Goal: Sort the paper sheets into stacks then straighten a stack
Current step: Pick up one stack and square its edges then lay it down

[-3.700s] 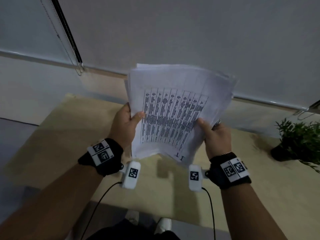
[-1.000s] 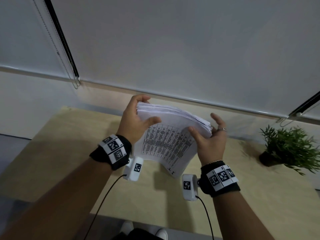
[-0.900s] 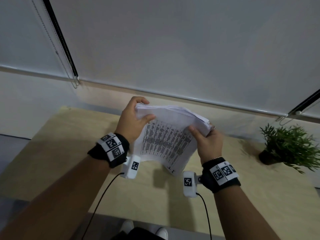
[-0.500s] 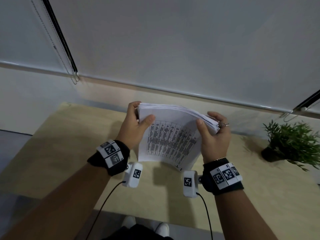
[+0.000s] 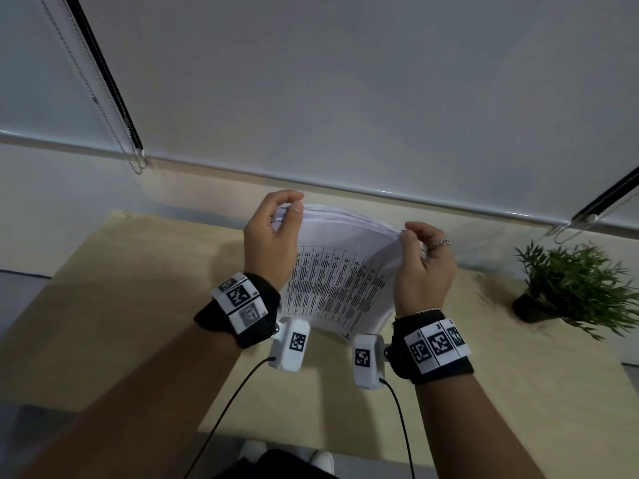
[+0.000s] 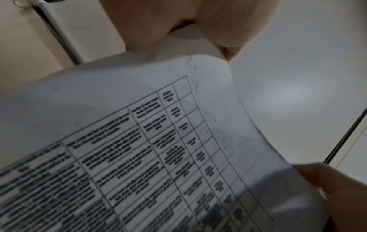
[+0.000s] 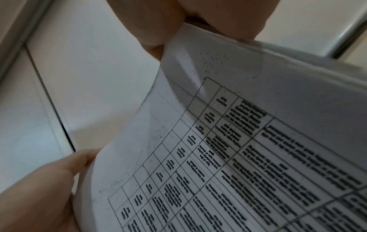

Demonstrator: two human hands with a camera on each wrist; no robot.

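Stack (image 5: 340, 271) held upright in the air between both hands, above the desk (image 5: 145, 305). Left hand (image 5: 273, 242) pinches its top-left corner, right hand (image 5: 423, 267) curls on the top-right. Top edges look fanned, so straightening seems unfinished. No sorted stacks in view on the desk; plant (image 5: 574, 288) well right of right hand.

No word can be read anywhere. The top sheet of the paper stack (image 5: 340, 281) carries a printed table of rows and columns, but its print is too blurred in all three views to make out. A single dark mark, perhaps a numeral, sits at the sheet's six o'clock corner, not clear enough to name. The wrist bands (image 5: 242, 302) and the small white camera boxes (image 5: 292, 344) bear black-and-white square code patterns, with no letters.
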